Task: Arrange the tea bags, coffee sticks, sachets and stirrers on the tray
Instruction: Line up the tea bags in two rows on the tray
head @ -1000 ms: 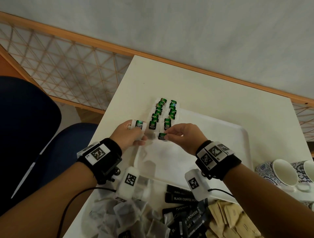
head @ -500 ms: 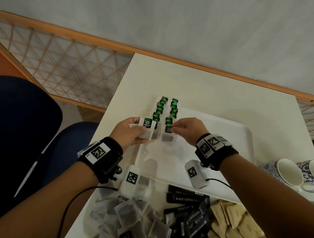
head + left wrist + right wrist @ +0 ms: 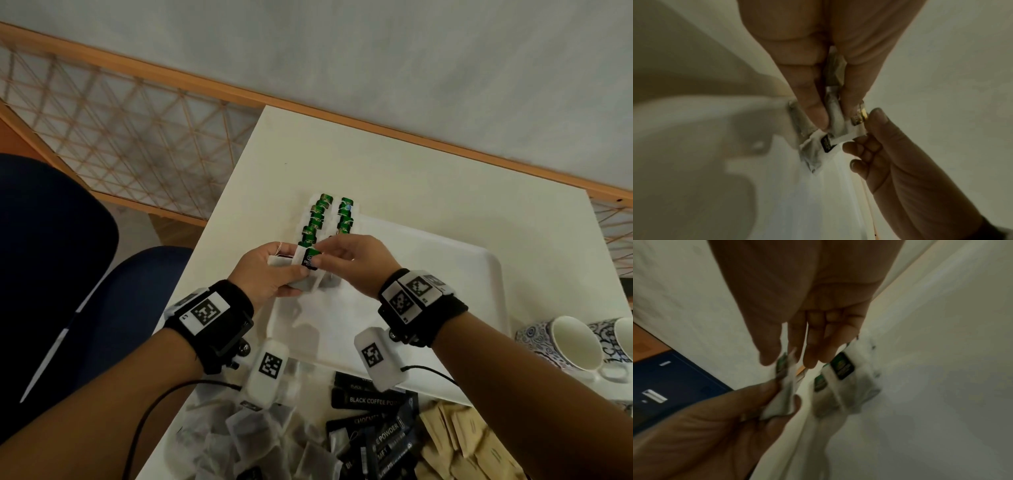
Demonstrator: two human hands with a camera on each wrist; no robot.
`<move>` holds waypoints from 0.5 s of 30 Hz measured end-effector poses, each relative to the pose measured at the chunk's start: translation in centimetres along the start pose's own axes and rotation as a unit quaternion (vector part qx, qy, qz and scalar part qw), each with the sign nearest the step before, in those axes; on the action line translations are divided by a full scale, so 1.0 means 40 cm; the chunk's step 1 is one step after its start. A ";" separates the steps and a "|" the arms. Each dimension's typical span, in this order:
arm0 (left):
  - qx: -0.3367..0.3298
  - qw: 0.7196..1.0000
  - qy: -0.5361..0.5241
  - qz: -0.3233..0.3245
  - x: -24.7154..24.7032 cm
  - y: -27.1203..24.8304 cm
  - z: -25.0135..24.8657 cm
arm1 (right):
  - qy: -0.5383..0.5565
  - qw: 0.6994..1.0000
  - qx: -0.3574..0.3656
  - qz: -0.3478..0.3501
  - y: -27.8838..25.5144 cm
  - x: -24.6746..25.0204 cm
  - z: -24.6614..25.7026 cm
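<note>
Two rows of tea bags with green tags (image 3: 323, 219) lie along the left end of the white tray (image 3: 445, 274). Just in front of the rows, my left hand (image 3: 298, 274) grips a small bundle of tea bags (image 3: 835, 113) between thumb and fingers. My right hand (image 3: 318, 258) has reached across and pinches the top of the front tea bag (image 3: 310, 258) by its green tag. In the right wrist view, my right hand (image 3: 785, 360) pinches that bag while the laid tea bags (image 3: 842, 366) sit beside it.
At the near table edge lie a heap of loose tea bags (image 3: 239, 442), black coffee sticks (image 3: 371, 401) and brown sachets (image 3: 455, 442). Patterned cups (image 3: 579, 346) lie on the right. A blue chair (image 3: 51, 257) stands left of the table.
My right hand left the right row and moved left onto the tea bag in my left hand. My left hand has shifted slightly towards the rows with its bundle.
</note>
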State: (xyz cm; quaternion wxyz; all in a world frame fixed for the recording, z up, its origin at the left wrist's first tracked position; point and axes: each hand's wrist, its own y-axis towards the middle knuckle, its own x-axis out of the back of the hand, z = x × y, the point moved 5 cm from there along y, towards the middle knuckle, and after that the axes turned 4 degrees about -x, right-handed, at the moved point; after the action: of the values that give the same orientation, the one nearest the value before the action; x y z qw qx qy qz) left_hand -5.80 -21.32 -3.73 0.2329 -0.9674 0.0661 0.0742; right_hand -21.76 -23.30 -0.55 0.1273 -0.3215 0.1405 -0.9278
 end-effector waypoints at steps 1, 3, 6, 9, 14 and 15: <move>0.000 1.000 0.000 0.001 0.004 -0.003 0.001 | 0.006 1.000 -0.002 0.005 0.000 -0.009 0.004; -0.004 1.000 -0.003 -0.012 0.020 -0.008 -0.001 | 0.007 1.000 -0.006 0.005 0.001 -0.020 0.010; -0.011 0.998 -0.024 -0.061 0.066 -0.008 -0.007 | -0.012 1.000 -0.006 0.024 -0.001 -0.037 0.021; -0.008 0.994 -0.051 -0.094 0.112 -0.004 -0.011 | -0.046 0.998 -0.001 0.053 0.000 -0.054 0.031; -0.012 0.991 -0.076 -0.107 0.145 0.004 -0.018 | -0.133 0.988 -0.001 0.074 0.025 -0.066 0.041; -0.015 0.992 -0.076 -0.102 0.145 0.004 -0.018 | -0.146 0.987 -0.003 0.069 0.032 -0.064 0.040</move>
State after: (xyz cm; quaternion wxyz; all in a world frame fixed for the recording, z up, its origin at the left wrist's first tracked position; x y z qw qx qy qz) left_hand -0.04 -22.34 -4.17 0.2285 -0.9642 -0.0516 0.1241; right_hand -18.60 -23.94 -1.20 0.2095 -0.4435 0.1450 -0.8593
